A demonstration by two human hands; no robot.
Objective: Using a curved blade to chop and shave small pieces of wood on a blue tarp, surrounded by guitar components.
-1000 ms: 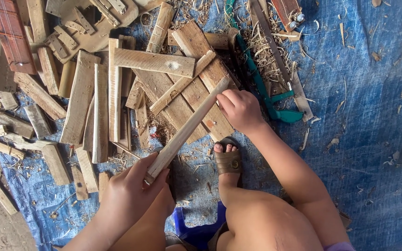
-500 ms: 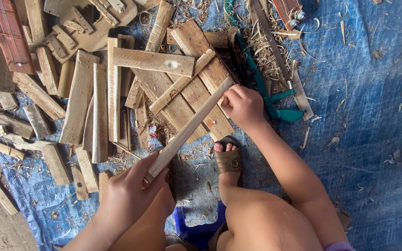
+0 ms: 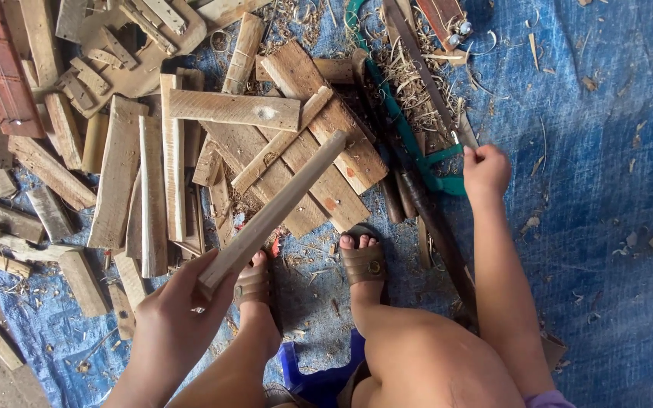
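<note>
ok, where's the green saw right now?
Head view, upper right of centre: the green saw lies on the blue tarp beside the wood pile, its handle end just left of the right hand.

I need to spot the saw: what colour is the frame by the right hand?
Green: the saw frame lies beside the right hand on the blue tarp; head view.

A blue tarp [image 3: 606, 227] covers the ground, with a heap of wooden offcuts [image 3: 153, 151] at upper left, a green-framed saw [image 3: 417, 151] and shavings [image 3: 410, 83] top centre.
</note>
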